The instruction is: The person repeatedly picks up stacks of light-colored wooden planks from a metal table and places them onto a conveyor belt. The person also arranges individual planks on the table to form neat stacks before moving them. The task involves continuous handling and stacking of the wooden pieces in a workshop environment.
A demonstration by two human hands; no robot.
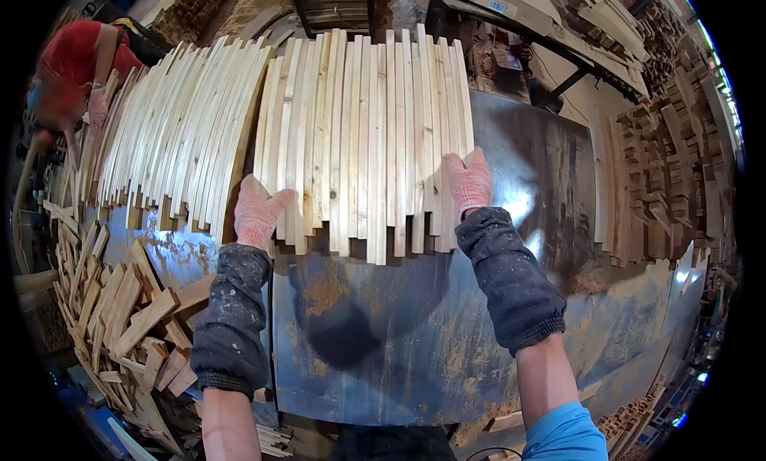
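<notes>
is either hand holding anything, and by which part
The left hand and right hand clasp a batch of wooden strips between them, by its outer long sides, toward the near end.

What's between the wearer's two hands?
A row of pale wooden strips, side by side with uneven ends, lies between the left hand and right hand; the head view shows it.

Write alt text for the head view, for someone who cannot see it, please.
A person's gloved left hand and right hand touch opposite sides of a row of pale wooden strips on a metal table. A second row lies to the left, beside a bending co-worker in red; wood offcuts are heaped at lower left.
</notes>
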